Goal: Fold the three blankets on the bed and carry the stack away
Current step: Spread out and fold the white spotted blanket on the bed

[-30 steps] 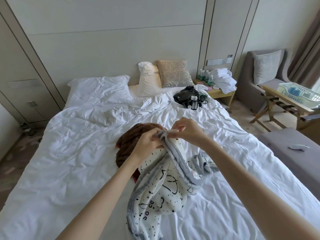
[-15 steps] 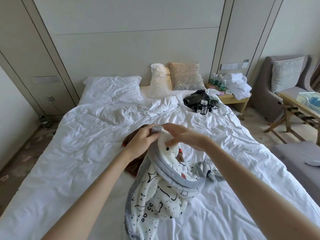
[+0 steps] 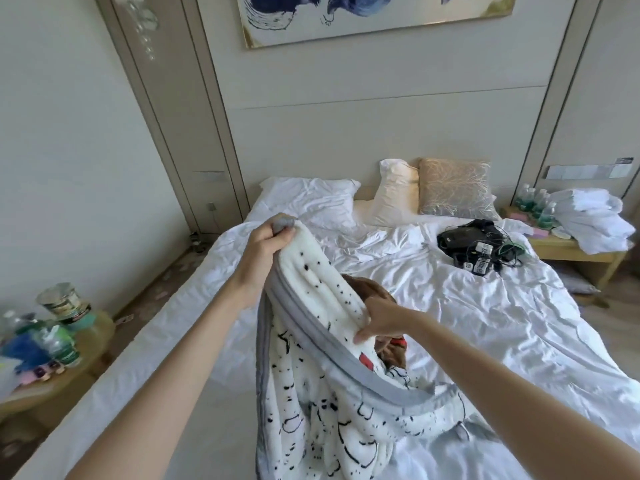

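A white blanket (image 3: 322,403) with black doodles and a grey border hangs over the bed (image 3: 485,323). My left hand (image 3: 266,244) grips its grey corner, raised high. Lower and to the right, my right hand (image 3: 381,318) pinches the grey edge. Behind the blanket lies a brown blanket (image 3: 372,296), mostly hidden, with a bit of red fabric (image 3: 398,341) showing beside it.
A black bag with cables and tags (image 3: 474,244) lies on the bed's right side. Pillows (image 3: 453,188) lean at the headboard. The right nightstand (image 3: 571,244) carries bottles and white towels. A round side table (image 3: 52,362) with bottles stands at the left.
My hands have drawn apart along the blanket's edge: the left rose up and left with the corner, the right slid down and right. My view tilted up and turned left.
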